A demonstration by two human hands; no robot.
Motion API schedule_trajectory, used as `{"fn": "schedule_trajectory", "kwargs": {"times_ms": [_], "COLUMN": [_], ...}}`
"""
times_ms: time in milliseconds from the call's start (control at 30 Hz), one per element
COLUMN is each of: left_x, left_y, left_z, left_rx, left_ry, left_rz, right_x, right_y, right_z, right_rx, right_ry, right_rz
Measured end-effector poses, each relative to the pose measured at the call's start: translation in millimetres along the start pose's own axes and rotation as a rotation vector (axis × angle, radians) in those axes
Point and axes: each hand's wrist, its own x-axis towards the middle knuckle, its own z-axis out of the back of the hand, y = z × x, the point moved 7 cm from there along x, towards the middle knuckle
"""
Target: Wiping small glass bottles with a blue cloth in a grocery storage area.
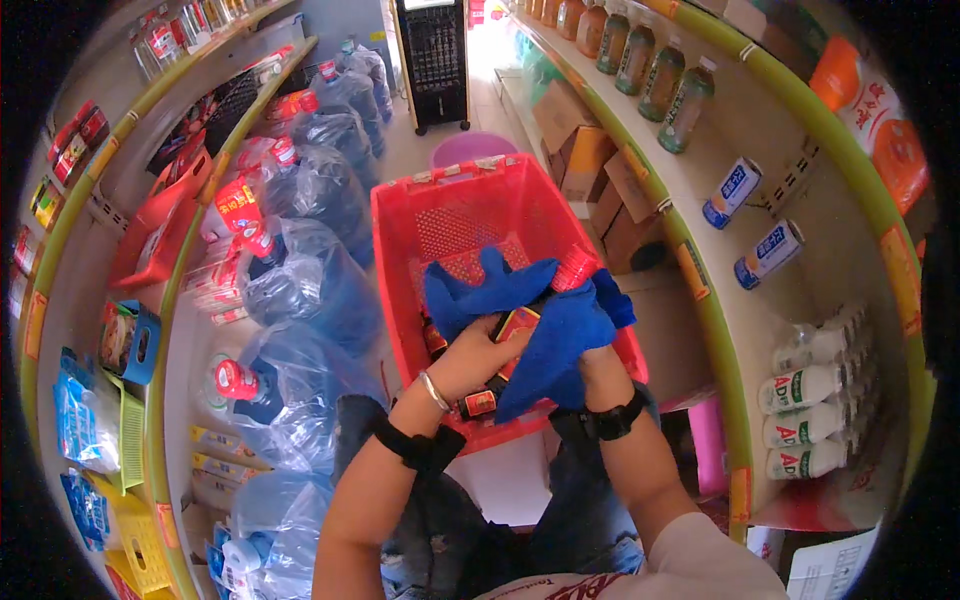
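A dark glass jar (517, 324) with a red and yellow label lies in my left hand (480, 351), my thumb across its label. My right hand (600, 369) grips a blue cloth (555, 337), which hides most of its fingers. The cloth drapes over part of the jar and spreads across the red plastic basket (390, 262) in front of me. A red lid (576, 268) sticks out between folds of the cloth; whether it belongs to the held jar is hidden. Another dark jar (478, 403) rests in the basket below my left hand.
Large water bottles (315, 277) in clear plastic bags line the left side. Shelves with bottled drinks (686, 105) and cans (769, 253) run along the right. Cardboard boxes (581, 150), a purple basin (472, 142) and a black air cooler (435, 67) stand beyond the basket.
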Motion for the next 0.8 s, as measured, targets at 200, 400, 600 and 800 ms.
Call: {"fn": "schedule_trajectory", "kwargs": {"times_ms": [200, 400, 600, 800], "left_x": [2, -9, -16, -8], "left_y": [-6, -21, -31, -31], "left_z": [1, 5, 3, 6], "left_rx": [0.051, 0.418, 0.681, 0.176], "left_ry": [-0.116, -0.310, -0.363, -0.315], "left_rz": [-0.161, -0.490, -0.419, -0.382], "right_x": [4, -15, -17, -10], "right_y": [-8, 73, 61, 55], "right_z": [-1, -1, 0, -2], "right_rx": [-0.020, 0.207, 0.062, 0.412], "right_ry": [0.026, -0.120, -0.250, -0.010], "right_rz": [-0.038, 0.036, 0.005, -0.138]}}
